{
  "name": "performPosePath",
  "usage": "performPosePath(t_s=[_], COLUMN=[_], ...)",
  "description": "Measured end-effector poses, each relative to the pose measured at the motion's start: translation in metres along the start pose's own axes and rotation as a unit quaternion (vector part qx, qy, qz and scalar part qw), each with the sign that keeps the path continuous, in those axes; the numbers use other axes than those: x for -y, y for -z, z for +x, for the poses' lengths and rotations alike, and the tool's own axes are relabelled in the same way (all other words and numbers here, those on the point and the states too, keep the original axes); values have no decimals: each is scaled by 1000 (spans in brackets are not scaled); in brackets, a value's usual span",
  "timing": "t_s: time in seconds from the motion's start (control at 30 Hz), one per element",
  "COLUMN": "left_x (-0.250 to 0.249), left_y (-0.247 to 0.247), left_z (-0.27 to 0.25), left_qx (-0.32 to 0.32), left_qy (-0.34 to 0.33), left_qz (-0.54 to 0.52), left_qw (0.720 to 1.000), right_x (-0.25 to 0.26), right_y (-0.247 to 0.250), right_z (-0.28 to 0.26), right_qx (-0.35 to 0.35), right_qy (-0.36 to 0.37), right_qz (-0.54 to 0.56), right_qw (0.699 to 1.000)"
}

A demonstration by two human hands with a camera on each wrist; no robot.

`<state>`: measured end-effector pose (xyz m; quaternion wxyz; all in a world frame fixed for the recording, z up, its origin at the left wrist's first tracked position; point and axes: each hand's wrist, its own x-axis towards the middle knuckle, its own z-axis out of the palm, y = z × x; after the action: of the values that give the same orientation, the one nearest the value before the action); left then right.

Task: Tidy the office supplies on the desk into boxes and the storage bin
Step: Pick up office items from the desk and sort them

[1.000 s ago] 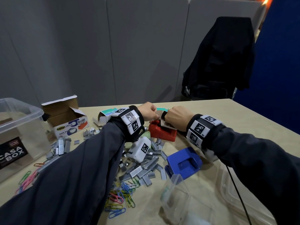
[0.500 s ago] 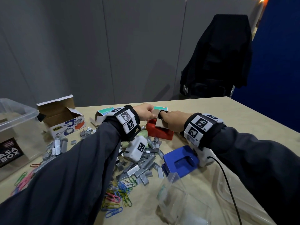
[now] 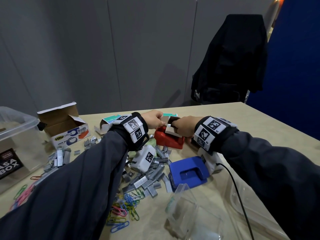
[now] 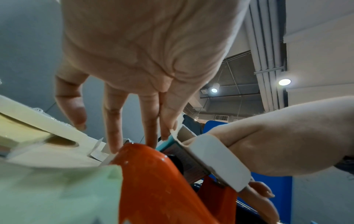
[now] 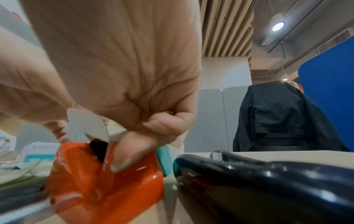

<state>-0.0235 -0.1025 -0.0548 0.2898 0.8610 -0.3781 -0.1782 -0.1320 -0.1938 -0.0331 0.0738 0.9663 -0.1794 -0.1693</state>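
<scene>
Grey partitions back a surface where little is tidied. Both hands pinch a small staple box (image 3: 170, 131) over the red tape dispenser (image 3: 168, 140): left hand (image 3: 153, 119), right hand (image 3: 184, 126). Staples (image 3: 147, 177) and paper clips (image 3: 124, 210) lie loose; the storage bin (image 3: 15, 135) waits far left.

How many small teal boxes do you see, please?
2: an open box lies behind the left hand; a held box sits in the right hand above the red tape dispenser. Sleeves may hide more.
</scene>
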Motion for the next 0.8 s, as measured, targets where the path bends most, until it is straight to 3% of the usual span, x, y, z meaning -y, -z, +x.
performPosePath(t_s=[0.3,0.53,0.7,0.8], left_x=[-5,-12,-8,2], left_y=[-1,11,45,63], left_z=[0,-17,-47,-69], left_qx=[-12,-12,-15,8], left_qy=[2,-12,-26,1], left_qz=[25,68,70,56], left_qw=[1000,998,997,998], right_x=[-2,2,10,15], right_y=[3,22,37,45], right_z=[-9,-32,-35,-36], right_qx=[31,0,-78,-134], right_qy=[-5,34,34,19], right_qz=[89,17,-3,-4], right_qw=[995,999,996,991])
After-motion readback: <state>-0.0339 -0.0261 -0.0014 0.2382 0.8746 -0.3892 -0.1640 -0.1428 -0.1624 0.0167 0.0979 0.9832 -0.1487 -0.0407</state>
